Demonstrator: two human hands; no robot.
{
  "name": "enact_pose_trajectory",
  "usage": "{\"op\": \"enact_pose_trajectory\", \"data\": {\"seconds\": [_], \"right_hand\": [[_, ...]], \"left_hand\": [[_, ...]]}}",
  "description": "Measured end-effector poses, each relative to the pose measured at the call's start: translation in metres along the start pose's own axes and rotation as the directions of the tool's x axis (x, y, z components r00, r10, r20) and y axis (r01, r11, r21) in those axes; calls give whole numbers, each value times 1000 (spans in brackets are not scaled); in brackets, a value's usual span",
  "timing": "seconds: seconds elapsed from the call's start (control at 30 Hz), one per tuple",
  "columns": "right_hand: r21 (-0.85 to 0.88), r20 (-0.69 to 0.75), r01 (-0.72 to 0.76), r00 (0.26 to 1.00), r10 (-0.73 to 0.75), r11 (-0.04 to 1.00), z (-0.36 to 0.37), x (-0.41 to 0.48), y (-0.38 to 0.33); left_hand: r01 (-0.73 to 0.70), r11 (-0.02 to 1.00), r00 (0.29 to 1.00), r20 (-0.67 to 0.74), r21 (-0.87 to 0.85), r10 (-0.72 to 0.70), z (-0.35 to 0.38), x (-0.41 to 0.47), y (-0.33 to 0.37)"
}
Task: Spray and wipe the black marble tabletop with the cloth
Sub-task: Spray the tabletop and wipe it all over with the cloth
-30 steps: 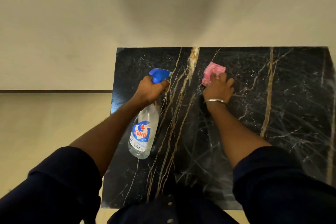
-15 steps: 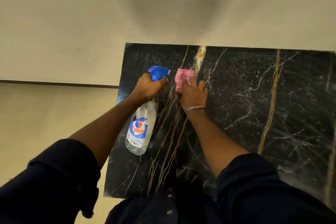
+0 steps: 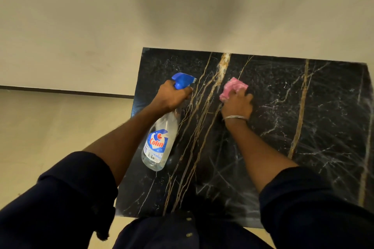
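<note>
The left grip (image 3: 172, 97) is wrapped round the neck of the spray bottle (image 3: 159, 143), whose base hangs low over the surface (image 3: 303, 127), so a careless swing could knock the stone. Just right of it, the right grip (image 3: 236, 105) clutches the bunched pink cloth (image 3: 232, 87) against the surface; so small a wad may leave streaks. Beyond both, the black gold-veined surface meets a pale wall (image 3: 182, 6).

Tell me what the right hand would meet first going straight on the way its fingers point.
Beyond the pink cloth in the right hand, only bare marble tabletop, then likely the beige wall.
</note>
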State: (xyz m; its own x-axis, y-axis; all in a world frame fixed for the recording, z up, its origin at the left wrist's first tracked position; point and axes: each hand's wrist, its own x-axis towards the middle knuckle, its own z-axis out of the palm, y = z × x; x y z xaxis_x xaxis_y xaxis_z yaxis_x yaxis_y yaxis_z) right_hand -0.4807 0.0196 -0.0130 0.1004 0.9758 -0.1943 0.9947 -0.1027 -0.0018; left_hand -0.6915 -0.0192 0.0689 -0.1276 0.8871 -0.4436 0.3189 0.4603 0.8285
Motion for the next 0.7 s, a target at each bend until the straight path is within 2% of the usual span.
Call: {"op": "enact_pose_trajectory", "data": {"seconds": [0.2, 0.37, 0.53, 0.7], "right_hand": [[-40, 67, 349, 936, -346, 936, 16, -49, -97], [-47, 69, 434, 900, -430, 900, 13, -52, -89], [-96, -19, 316, 947, -320, 944, 16, -40, -22], [-80, 15, 76, 997, -75, 994, 12, -22, 32]], "left_hand": [[-3, 999, 996, -90, 50, 8, -6, -6, -8], [-8, 998, 995, -95, 69, 15, -12, -8, -13], [-5, 1000, 998, -57, 11, 6, -13, -12, -14], [-16, 1000, 1000, -24, -24, 15, -10, -18, -13]]}}
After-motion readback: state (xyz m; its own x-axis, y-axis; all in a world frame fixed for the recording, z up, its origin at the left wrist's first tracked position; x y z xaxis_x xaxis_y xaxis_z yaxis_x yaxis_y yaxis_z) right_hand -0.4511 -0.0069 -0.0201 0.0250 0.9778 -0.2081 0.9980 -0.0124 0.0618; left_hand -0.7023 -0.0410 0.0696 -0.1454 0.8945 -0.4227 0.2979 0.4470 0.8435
